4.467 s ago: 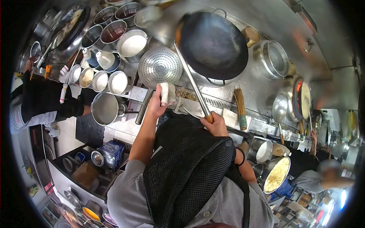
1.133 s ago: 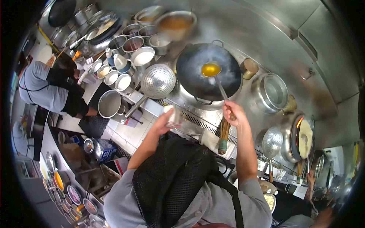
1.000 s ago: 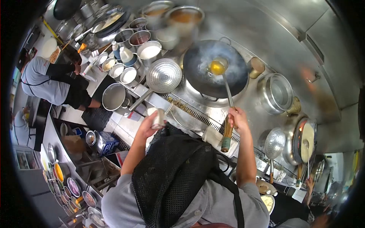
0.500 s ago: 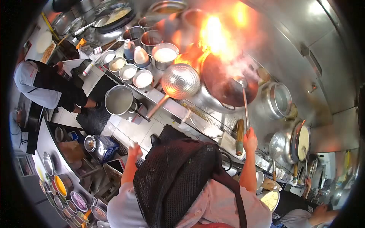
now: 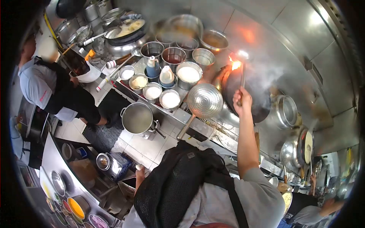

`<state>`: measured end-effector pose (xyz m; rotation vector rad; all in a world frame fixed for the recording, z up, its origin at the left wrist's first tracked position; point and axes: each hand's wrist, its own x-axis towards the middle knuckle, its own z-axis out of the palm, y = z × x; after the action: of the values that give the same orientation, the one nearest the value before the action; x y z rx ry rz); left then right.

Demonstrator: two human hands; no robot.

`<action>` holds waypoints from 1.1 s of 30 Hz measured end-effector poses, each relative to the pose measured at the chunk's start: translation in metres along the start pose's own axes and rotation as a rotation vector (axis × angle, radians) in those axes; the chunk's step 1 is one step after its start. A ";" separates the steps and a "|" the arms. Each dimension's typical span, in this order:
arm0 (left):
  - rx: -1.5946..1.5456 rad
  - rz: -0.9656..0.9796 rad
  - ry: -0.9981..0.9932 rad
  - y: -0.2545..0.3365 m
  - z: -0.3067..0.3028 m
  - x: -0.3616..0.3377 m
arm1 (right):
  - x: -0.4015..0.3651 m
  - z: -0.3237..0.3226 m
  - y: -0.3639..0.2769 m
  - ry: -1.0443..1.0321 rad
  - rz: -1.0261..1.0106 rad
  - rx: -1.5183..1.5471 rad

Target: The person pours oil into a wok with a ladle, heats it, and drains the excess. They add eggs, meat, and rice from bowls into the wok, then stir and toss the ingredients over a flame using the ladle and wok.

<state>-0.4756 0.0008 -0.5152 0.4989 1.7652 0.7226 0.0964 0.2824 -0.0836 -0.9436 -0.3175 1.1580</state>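
Observation:
My right hand [image 5: 243, 100] is wrapped round the handle of a ladle [image 5: 243, 74], reaching over a large dark wok [image 5: 258, 100]. At the wok's far side the ladle's head is lost in glare, close to a small flame [image 5: 235, 64]. Smoke rises from the wok. Low beside my body is my left hand [image 5: 140, 173], partly covered by the dark mesh cloth over my front. Its fingers look curled, with a pale spot at them that I cannot identify. A perforated skimmer [image 5: 205, 100] with a long handle rests left of the wok.
Bowls of white powder [image 5: 170, 99], squeeze bottles [image 5: 167, 76] and pots of dark liquid [image 5: 173, 56] crowd the counter on the left. A deep pot [image 5: 137, 118] stands below them. One co-worker [image 5: 57, 87] stands at left, another [image 5: 304, 212] at lower right.
The tall flames over the wok have shrunk to a small one. My right hand has moved forward and up with the ladle. My left hand has dropped lower. The view has shifted.

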 end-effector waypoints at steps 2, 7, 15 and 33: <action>-0.365 -0.037 0.023 0.027 0.006 -0.014 | 0.041 0.030 0.009 -0.056 0.056 0.047; -0.147 0.033 0.092 0.044 0.000 -0.050 | 0.137 0.111 0.036 0.013 0.106 0.071; -0.056 0.117 0.212 0.140 -0.019 -0.056 | 0.239 0.169 0.095 0.259 -0.065 -0.356; -0.020 0.222 0.210 0.201 -0.015 -0.030 | 0.261 0.195 0.057 0.019 0.257 0.389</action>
<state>-0.4851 0.1238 -0.3526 0.6309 1.9135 0.9767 0.0393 0.6084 -0.0744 -0.6626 0.0494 1.3838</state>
